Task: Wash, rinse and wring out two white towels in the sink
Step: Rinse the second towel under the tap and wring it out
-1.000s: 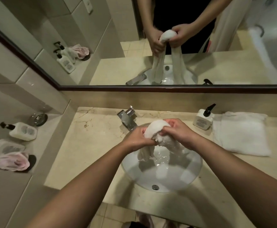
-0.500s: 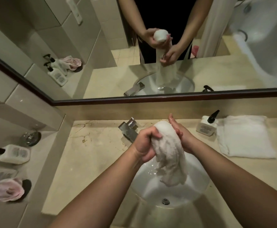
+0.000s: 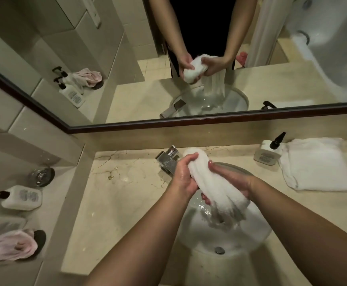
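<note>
Above the sink (image 3: 257, 242), the left hand (image 3: 184, 178) and right hand (image 3: 233, 183), regripped since a moment ago, clench the bunched wet towel (image 3: 211, 182) lengthwise, indicating wringing under way.

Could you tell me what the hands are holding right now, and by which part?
Both grip one wet white towel over the sink: left hand near its bunched upper end, right hand around the middle.

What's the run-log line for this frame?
step: wringing | hands: left, right grip wet towel | over sink | second towel folded, counter
</note>
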A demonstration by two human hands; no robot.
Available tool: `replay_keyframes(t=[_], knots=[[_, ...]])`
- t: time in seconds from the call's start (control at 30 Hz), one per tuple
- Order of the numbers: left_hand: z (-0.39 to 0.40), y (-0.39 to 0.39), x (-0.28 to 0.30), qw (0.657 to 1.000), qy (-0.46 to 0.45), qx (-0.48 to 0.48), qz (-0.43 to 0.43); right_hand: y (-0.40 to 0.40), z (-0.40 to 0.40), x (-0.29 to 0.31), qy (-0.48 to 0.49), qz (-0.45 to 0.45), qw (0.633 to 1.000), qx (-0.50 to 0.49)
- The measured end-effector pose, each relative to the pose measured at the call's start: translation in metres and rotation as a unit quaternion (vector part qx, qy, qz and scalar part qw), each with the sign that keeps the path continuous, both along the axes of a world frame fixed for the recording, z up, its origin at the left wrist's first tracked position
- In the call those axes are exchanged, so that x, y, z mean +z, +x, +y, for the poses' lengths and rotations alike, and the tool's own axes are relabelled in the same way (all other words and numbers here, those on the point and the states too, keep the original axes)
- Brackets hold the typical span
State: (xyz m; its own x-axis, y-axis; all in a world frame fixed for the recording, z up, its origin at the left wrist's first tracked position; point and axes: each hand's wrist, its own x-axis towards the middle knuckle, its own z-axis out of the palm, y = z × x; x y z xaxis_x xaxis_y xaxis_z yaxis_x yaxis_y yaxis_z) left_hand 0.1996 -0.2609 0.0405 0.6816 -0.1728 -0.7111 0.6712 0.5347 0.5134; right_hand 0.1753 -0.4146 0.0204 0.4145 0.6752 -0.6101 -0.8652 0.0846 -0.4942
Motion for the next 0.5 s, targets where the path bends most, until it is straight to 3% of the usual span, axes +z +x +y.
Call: replay_keyframes(t=[0.1, 0.23, 0.33, 0.5], knots=[[-0.001, -0.002, -0.015, 0.995, 0.088, -0.029, 0.044, -0.007, -0.002, -0.007, -0.051, -0.038, 0.996, 0.066], [-0.004, -0.008, -0.031, 0.983, 0.177, 0.001, 0.056, -0.029, 0.014, -0.009, -0.194, -0.14, 0.971, 0.027], [-0.005, -0.011, -0.041, 0.971, 0.235, 0.01, 0.05, -0.039, 0.024, -0.024, -0.333, -0.235, 0.913, 0.019], [-0.007, -0.012, -0.052, 0.945, 0.324, -0.023, 0.044, -0.042, 0.038, -0.03, -0.469, -0.346, 0.811, 0.06]])
